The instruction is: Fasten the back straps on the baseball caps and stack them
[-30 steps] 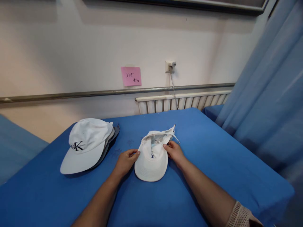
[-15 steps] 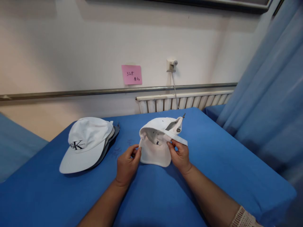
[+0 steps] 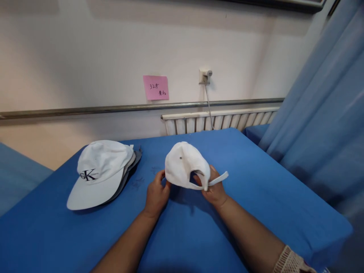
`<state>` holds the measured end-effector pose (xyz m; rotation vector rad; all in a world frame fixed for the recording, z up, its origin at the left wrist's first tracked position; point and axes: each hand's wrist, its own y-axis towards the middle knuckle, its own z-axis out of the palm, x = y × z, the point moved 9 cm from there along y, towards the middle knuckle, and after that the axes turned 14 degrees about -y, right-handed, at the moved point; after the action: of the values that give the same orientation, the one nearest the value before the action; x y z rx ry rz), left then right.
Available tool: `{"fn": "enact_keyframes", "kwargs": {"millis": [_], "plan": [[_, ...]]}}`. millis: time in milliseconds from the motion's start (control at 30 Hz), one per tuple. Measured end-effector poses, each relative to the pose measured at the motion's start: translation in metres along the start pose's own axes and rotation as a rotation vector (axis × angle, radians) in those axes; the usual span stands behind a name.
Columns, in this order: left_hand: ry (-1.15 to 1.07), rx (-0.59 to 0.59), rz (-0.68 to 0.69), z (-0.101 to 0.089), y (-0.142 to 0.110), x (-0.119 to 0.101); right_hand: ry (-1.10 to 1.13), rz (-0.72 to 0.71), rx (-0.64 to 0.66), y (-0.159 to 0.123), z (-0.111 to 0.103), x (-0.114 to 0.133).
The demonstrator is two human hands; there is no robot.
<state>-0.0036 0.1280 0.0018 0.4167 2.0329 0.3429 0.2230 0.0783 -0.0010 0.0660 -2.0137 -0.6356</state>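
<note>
I hold a small white cap just above the blue table, its crown up and its back opening toward me. My left hand pinches the cap's lower left edge. My right hand grips the right side at the back strap, whose loose end sticks out to the right. To the left lies a stack of caps, the top one white with a black logo, grey ones beneath it.
A white wall with a metal rail, a pink sticky note, a socket with a cord and a radiator stands behind the table. A blue curtain hangs at the right.
The cap lay upside down on the table with the brim toward me. Both hands have lifted it and turned it over, so the crown now faces up.
</note>
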Motion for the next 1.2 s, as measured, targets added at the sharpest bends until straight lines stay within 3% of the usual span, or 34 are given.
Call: {"fn": "enact_keyframes", "kwargs": {"millis": [67, 133, 300, 500, 600, 733, 833, 900, 967, 1067, 1133, 1200], "plan": [[-0.056, 0.031, -0.050, 0.007, 0.002, 0.011, -0.196, -0.205, 0.031, 0.002, 0.004, 0.020], [-0.131, 0.029, -0.082, 0.010, 0.003, 0.018, -0.352, -0.288, 0.084, 0.002, 0.013, 0.027], [-0.371, -0.074, -0.149, 0.005, 0.008, 0.037, -0.571, -0.208, 0.280, -0.005, 0.040, 0.009], [-0.251, -0.148, -0.266, -0.022, 0.017, 0.071, -0.736, -0.110, 0.354, -0.008, 0.045, -0.017], [-0.173, -0.209, -0.245, -0.041, 0.013, 0.066, -0.818, -0.073, 0.356, -0.006, 0.038, -0.022], [-0.139, -0.218, -0.093, -0.047, -0.001, 0.027, -0.836, 0.001, 0.261, -0.002, 0.016, -0.017], [-0.129, -0.092, 0.146, -0.032, -0.017, -0.021, -0.581, -0.053, 0.174, -0.003, 0.005, 0.001], [-0.138, 0.099, 0.249, -0.010, -0.031, -0.049, -0.322, -0.120, 0.287, -0.010, 0.014, 0.011], [-0.159, 0.356, 0.265, 0.016, -0.046, -0.066, -0.124, -0.132, 0.472, -0.021, 0.031, 0.015], [-0.155, 0.651, 0.216, 0.046, -0.062, -0.071, -0.051, -0.062, 0.546, -0.027, 0.044, 0.006], [-0.131, 0.668, 0.169, 0.051, -0.059, -0.060, -0.090, -0.033, 0.474, -0.023, 0.043, -0.003], [-0.105, 0.578, 0.114, 0.048, -0.048, -0.042, -0.147, -0.047, 0.413, -0.018, 0.042, -0.009]]}}
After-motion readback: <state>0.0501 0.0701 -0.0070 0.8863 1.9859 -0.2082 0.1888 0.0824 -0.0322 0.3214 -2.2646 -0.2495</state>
